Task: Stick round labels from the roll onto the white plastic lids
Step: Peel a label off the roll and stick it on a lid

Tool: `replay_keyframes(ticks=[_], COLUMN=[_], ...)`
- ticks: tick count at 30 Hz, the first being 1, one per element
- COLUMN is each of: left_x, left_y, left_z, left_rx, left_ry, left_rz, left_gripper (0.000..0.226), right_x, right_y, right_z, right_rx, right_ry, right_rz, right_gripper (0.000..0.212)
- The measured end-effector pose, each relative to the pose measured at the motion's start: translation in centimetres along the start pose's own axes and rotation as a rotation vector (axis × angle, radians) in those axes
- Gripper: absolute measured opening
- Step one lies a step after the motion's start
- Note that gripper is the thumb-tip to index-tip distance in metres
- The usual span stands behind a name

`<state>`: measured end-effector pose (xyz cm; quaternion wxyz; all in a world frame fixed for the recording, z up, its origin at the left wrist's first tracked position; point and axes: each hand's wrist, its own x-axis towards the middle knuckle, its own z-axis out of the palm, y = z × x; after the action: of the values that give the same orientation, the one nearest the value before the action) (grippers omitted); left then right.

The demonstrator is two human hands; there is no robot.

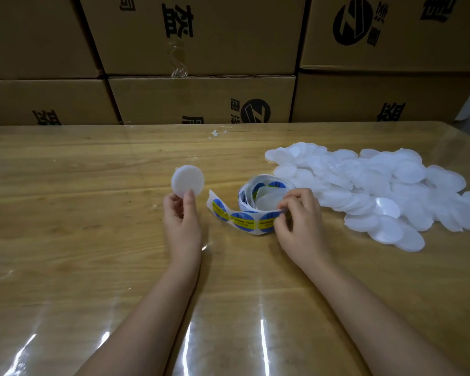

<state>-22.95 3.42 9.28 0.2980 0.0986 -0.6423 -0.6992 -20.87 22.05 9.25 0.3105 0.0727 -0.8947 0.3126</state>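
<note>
The left hand (181, 213) pinches one round white plastic lid (187, 181) upright; the right hand (296, 221) pinches at the roll of blue-and-yellow round labels (251, 210) on the wooden tabletop (92, 240).

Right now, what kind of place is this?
Probably a packing or warehouse workstation: stacked printed cardboard cartons behind a plastic-covered wooden table, a heap of white lids, and a label roll.

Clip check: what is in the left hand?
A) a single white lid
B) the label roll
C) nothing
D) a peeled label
A: the left hand pinches one white lid by its lower edge, while the right hand picks at the label roll.
</note>
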Motion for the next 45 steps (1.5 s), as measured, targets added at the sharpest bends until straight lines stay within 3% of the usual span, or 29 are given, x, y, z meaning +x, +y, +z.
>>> replay_keyframes(ticks=[6,9,12,15,19,22,26,30,37,40,45], left_x=[-0.1,-0.1,-0.2,-0.3,-0.6,-0.9,-1.4,-1.5,-0.9,-0.9,-1.6], left_y=[-1.0,-1.2,-1.3,-1.2,-1.0,-0.6,0.0,0.4,-0.1,-0.1,0.4], left_z=[0.3,0.3,0.4,0.5,0.6,0.7,0.7,0.9,0.6,0.5,0.5], left_rx=[0.249,0.239,0.202,0.241,0.273,0.213,0.065,0.014,0.019,0.033,0.122], left_ry=[-0.184,-0.212,-0.227,-0.258,-0.286,-0.346,-0.416,-0.368,-0.308,-0.372,-0.559], left_rz=[-0.006,-0.030,-0.039,-0.026,-0.016,-0.039,-0.066,-0.065,-0.068,-0.039,-0.042], left_gripper=[0.010,0.016,0.016,0.015,0.016,0.016,0.015,0.013,0.011,0.037,0.028], right_x=[0.5,0.2,-0.8,-1.6,-1.6,-1.2,-1.0,-1.0,-0.7,-0.6,-0.6], right_y=[1.1,-0.2,-2.2,-3.5,-3.3,-2.7,-2.3,-1.9,-1.7,-1.8,-1.9], right_z=[-0.7,-1.0,-0.9,0.0,0.3,0.1,0.4,0.6,0.4,0.2,-0.1], right_rx=[-0.270,-0.112,-0.059,-0.163,-0.232,-0.203,-0.194,-0.118,-0.050,0.006,0.028], right_ry=[0.099,0.182,0.094,-0.032,-0.116,-0.076,-0.010,0.054,0.147,0.188,0.221], right_rz=[0.194,-0.040,-0.340,-0.415,-0.316,-0.251,-0.264,-0.293,-0.223,-0.154,-0.069], right_gripper=[0.024,0.031,0.023,0.022,0.035,0.046,0.031,0.009,0.022,0.026,0.020])
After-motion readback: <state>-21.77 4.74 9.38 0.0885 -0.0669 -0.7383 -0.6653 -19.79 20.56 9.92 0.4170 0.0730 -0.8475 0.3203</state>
